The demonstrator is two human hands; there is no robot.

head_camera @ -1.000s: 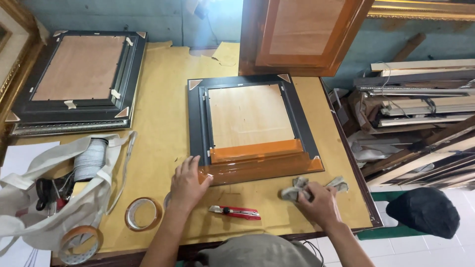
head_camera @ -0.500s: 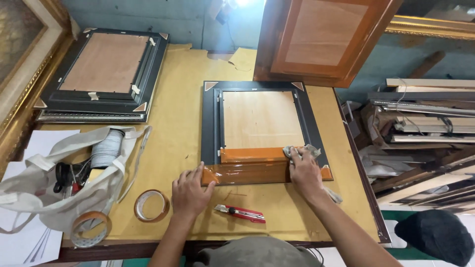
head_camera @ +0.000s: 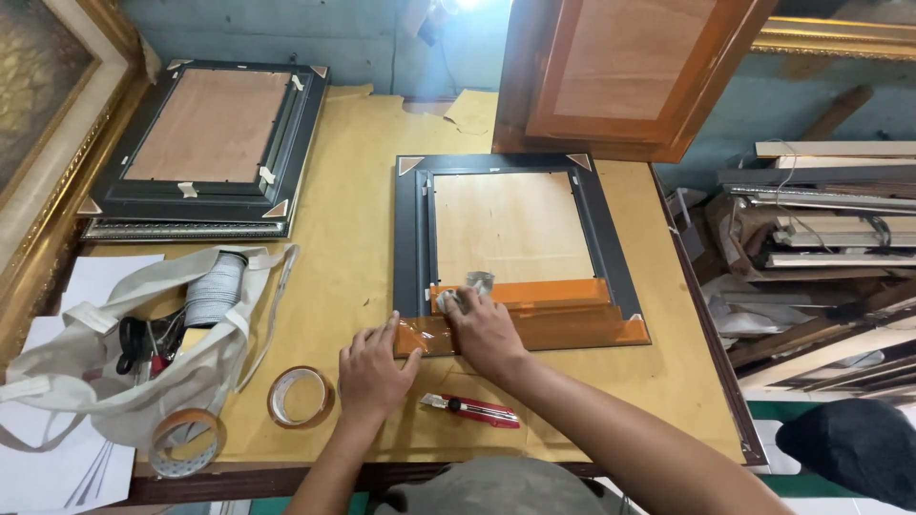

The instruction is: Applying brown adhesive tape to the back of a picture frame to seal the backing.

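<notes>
Your right hand (head_camera: 485, 329), clenched on a crumpled cloth (head_camera: 468, 289), has slid leftward along the orange tape (head_camera: 534, 324) on the black frame (head_camera: 515, 248) mid-frame; your left hand (head_camera: 372, 360) stays flat, released, at the tape's left end.

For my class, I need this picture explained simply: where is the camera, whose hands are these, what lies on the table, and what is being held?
The camera sits on a person's head and looks down, so both bare hands belong to the wearer; there is no machine. On the yellow-brown table lies a dark picture frame, back side up, with orange-brown tape across its lower edge. The left hand lies flat at the tape's left end. The right hand presses a small crumpled cloth onto the tape. Near the hands lie a red utility knife and a tape roll. To the left, a white cloth bag holds a spool of cord, with another tape roll beside it. A second dark frame lies at the far left, and a wooden frame leans behind.
</notes>
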